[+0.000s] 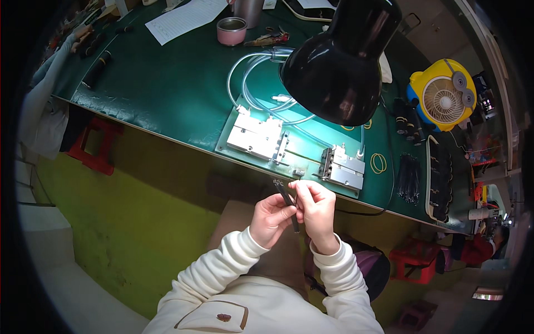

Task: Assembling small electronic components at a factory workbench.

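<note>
Just off the table's front edge, my left hand [269, 221] is closed around a small bundle of thin black rods [282, 192]. The rods stick out above and below its fingers, with lighter tips at the upper end. Beside it, my right hand [317, 211] is closed in a pinch close to the rods; what lies between its fingertips is too small to make out. In front of the hands is a metal fixture plate [223, 146]. It carries a silver clamp block [253, 135] at left and another silver block [346, 170] at right.
A black lamp [339, 72] hangs over the fixture, with clear air hoses [245, 83] behind it. Rubber bands [378, 163], more black rods [409, 178] and a tray of black parts [439, 178] lie right. A yellow fan [445, 94] stands beyond. Another person's arm [58, 58] shows far left.
</note>
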Motion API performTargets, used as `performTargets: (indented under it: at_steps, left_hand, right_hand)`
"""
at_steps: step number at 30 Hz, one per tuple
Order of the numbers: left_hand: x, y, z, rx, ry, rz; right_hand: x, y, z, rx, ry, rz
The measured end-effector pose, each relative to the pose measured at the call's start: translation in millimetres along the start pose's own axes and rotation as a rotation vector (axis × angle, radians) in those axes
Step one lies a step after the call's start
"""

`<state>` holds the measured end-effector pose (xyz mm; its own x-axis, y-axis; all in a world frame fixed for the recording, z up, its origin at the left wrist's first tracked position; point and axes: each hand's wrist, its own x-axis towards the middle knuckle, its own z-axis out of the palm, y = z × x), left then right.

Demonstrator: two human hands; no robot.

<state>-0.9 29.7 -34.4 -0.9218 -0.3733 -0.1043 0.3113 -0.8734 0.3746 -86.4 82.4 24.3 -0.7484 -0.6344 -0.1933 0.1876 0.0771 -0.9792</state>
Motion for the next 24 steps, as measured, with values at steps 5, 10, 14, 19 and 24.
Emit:
performTargets:
  at_steps: [5,10,14,19,24]
  left_hand:
    - [0.7,0.6,3.0,0.007,0.064,-0.006]
    - [1.5,2.7,1.0,0.017,0.050,-0.003]
    - [2.3,6.1,1.7,0.031,0.042,-0.008]
    - [2.5,7.3,4.8,0.065,0.071,-0.021]
    - [2.8,7.6,2.5,0.038,0.022,-0.020]
  right_hand:
    - [2.9,2.9,2.3,0.016,0.036,0.012]
    - [2.8,3.2,4.5,0.057,0.057,0.003]
    - [4.1,4.1,4.6,0.104,0.048,0.017]
    - [5.0,3.9,4.9,0.127,0.058,0.021]
    - [5.5,4.3,4.5,0.151,0.060,0.032]
